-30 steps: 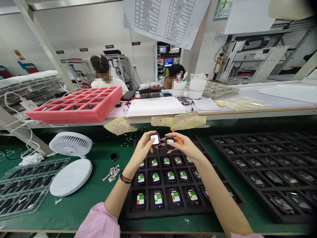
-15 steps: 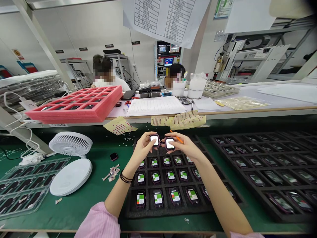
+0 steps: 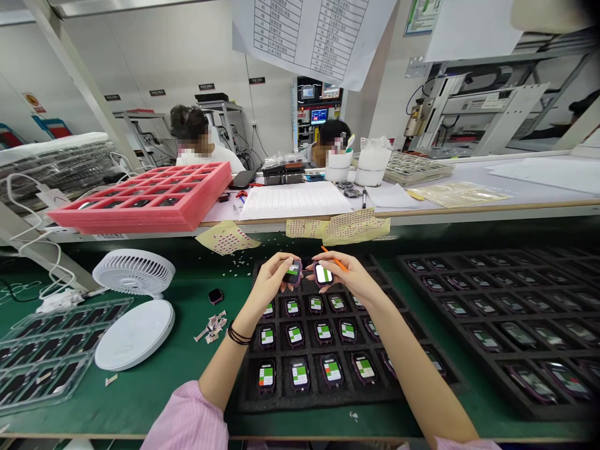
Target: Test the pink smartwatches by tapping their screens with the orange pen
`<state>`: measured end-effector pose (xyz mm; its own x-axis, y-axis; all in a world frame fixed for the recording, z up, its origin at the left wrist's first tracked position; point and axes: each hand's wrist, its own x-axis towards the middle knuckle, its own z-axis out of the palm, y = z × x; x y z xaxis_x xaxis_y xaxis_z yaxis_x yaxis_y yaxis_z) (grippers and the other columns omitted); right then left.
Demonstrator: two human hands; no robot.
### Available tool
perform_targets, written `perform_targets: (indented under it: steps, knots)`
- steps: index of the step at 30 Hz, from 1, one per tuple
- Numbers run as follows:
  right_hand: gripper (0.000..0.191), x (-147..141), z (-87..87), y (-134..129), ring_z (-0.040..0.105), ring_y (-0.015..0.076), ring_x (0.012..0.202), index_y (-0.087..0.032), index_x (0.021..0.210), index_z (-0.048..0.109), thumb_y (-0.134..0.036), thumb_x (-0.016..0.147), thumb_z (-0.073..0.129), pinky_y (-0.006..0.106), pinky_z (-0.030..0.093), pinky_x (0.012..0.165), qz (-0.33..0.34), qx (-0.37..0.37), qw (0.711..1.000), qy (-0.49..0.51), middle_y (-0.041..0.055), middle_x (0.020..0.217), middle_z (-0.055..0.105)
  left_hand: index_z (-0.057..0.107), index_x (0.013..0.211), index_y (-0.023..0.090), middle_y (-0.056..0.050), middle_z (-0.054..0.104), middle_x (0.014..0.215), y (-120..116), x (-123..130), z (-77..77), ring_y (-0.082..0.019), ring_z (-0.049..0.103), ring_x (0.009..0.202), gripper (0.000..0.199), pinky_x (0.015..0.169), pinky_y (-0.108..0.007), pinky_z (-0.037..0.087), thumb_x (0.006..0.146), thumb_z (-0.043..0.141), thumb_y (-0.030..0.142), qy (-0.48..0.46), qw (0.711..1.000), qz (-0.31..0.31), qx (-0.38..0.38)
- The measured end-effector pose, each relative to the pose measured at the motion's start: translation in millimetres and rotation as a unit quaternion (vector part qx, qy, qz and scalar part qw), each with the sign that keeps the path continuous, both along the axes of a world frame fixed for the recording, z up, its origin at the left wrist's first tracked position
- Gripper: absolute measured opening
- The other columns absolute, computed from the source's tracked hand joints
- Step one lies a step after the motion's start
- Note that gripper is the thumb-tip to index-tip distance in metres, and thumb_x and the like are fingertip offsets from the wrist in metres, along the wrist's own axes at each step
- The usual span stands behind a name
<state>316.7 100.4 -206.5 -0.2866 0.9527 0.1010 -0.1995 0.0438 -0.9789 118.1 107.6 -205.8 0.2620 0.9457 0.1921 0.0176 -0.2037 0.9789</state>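
Note:
My left hand [image 3: 274, 275] is closed on a smartwatch body [image 3: 293, 272], its thumb at the edge of the dark and green screen. Close beside it, my right hand [image 3: 344, 272] grips a second watch body [image 3: 323, 273] with a white and green screen. An orange stick-like tool [image 3: 334, 258] is also tucked in the right hand. Both watches are held above the far part of a black foam tray [image 3: 309, 402]. Rows of strapless watches with lit screens, such as one watch [image 3: 332, 371], lie in its compartments; my right forearm hides some of them.
A second black tray [image 3: 473, 369] of watches lies to the right. At left stand a white fan [image 3: 134, 334], clear plastic trays [image 3: 60, 356] and a lone watch [image 3: 215, 296]. A shelf carries a pink foam tray [image 3: 187, 215] and papers [image 3: 295, 200]. Two people sit beyond it.
The left watch's screen has turned from white to dark with green, and its body is tilted slightly. The right watch's screen now shows green parts. My hands have hardly moved.

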Motion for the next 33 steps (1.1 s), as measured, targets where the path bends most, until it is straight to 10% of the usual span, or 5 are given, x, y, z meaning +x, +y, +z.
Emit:
perform_targets:
  steps: [19,33]
  knots:
    - [0.028,1.2,-4.5,1.5,0.072,0.0260,0.083,-0.019,0.095,0.067,-0.040,0.076,0.071,0.028,0.057,0.049,0.001,0.017,1.000,-0.012,0.0096,0.098,0.072,0.062,0.099,0.018,-0.001,0.063,0.072,1.7,-0.1,-3.6,-0.011,0.059,0.051,0.032,0.038,-0.018,0.034,0.087,0.052,0.046,-0.007,1.000,-0.003,0.001]
    - [0.046,4.3,-2.5,1.2,0.069,0.0214,0.085,-0.021,0.104,0.065,-0.023,0.062,0.082,0.030,0.059,0.060,0.022,0.042,0.998,-0.033,0.0066,0.099,0.071,0.045,0.124,0.021,-0.010,0.060,0.114,1.9,-1.2,-8.9,-0.017,0.064,0.085,0.048,0.051,-0.018,0.046,0.081,0.064,0.029,-0.009,0.999,-0.035,0.031]
